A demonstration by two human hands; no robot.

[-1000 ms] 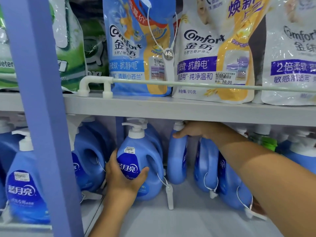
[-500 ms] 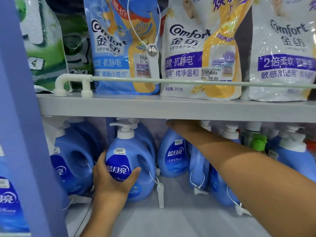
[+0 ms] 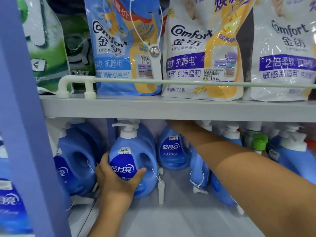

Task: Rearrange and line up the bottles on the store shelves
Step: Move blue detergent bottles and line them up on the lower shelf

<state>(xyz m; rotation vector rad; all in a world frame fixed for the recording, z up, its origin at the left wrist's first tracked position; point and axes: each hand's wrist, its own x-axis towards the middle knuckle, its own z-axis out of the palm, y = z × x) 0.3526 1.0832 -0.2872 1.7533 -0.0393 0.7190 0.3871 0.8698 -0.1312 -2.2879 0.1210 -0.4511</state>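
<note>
A person's left hand (image 3: 118, 181) is gripping a blue pump-top detergent bottle (image 3: 132, 161) near the front of the lower shelf (image 3: 179, 219), fingers wrapped round its left side and the thumb pressing across the dark label. The bottle is standing upright just right of the blue shelf upright (image 3: 25, 117), with a white security tag (image 3: 161, 190) hanging from a cord on its right side. Close on its left, a second handled blue bottle (image 3: 77, 161) is sitting turned sideways, the two nearly touching.

The right arm is reaching over the shelf's open middle toward the back, where the right hand (image 3: 181, 124) is disappearing under the front edge of the upper shelf (image 3: 171, 108); how its fingers are set cannot be told. Just below that hand a smaller blue bottle (image 3: 173, 149) is standing label-forward by the back wall. To the right, under the forearm, narrow blue bottles (image 3: 199, 170) are leaning edge-on, and more pump bottles (image 3: 290, 151) are crowding the shelf's right end alongside a green-capped bottle (image 3: 259, 141).

Bare shelf floor is lying open from the front edge back between the gripped bottle and the narrow ones. Headroom is tight: pump heads are nearly meeting the upper shelf's underside. Above, Comfort softener pouches (image 3: 201, 53) are standing behind a white guard rail (image 3: 188, 82).
</note>
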